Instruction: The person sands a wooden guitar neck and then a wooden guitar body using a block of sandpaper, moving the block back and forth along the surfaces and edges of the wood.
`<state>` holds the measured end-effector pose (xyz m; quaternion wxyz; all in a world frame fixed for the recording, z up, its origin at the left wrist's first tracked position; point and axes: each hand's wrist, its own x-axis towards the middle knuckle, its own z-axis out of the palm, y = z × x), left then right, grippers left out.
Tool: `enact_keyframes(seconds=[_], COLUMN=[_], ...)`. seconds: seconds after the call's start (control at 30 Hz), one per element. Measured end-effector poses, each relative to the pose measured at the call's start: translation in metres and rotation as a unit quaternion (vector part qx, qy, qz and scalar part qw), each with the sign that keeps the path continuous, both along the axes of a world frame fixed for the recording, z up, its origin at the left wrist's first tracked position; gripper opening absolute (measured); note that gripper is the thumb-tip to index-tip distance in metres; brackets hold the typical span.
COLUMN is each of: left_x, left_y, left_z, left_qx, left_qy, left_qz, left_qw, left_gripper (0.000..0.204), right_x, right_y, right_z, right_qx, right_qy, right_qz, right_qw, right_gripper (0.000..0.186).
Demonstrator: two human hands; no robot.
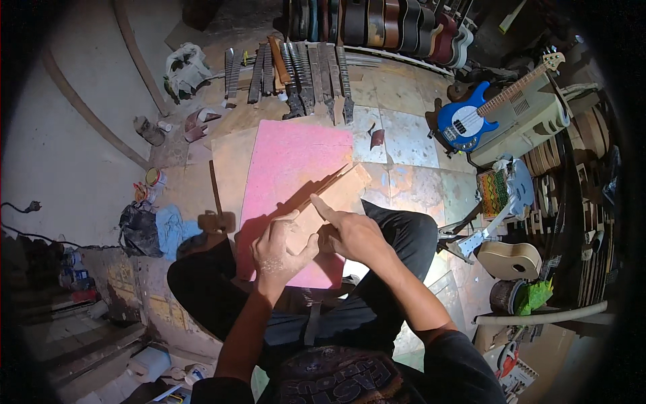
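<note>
A pale, flat wooden piece (346, 192) slants up to the right above a pink board (296, 148) in front of my lap. Thin layered edges show along its upper left side. My left hand (274, 244), dusted with pale powder, grips its near left end with the thumb toward the middle. My right hand (353, 232) closes on its right side, the index finger stretched along the top face. The undersides of both hands, and what lies beneath the piece, are hidden.
Beyond the board lie several dark, fretted guitar necks (303, 77). Guitar bodies (377, 23) stand in a row behind. A blue bass guitar (468, 121) leans at the right, near an acoustic guitar (509, 261). Black and blue bags (171, 229) sit left of my knee.
</note>
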<state>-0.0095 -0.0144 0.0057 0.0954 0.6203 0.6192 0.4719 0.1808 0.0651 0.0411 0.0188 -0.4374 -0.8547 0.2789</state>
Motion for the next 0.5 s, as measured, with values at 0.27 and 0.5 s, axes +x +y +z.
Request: enact_keyframes(seconds=[0.27,0.5], left_x=[-0.029,-0.084], left_y=[0.019,0.051], left_z=[-0.013,0.011], left_qx=[-0.056,-0.132], left_qy=[0.008,0.233], left_qz=[0.061,-0.021], left_qw=[0.997,0.963], left_gripper=[0.047,0.029], right_x=[0.043,0.051], right_y=[-0.008,-0.022], right_z=[-0.017,-0.076], right_qx=[-0.079,-0.199], right_qy=[0.138,0.208], right_qz=[-0.013,-0.119], right_qw=[0.987,0.950], right_gripper=[0.053,0.049])
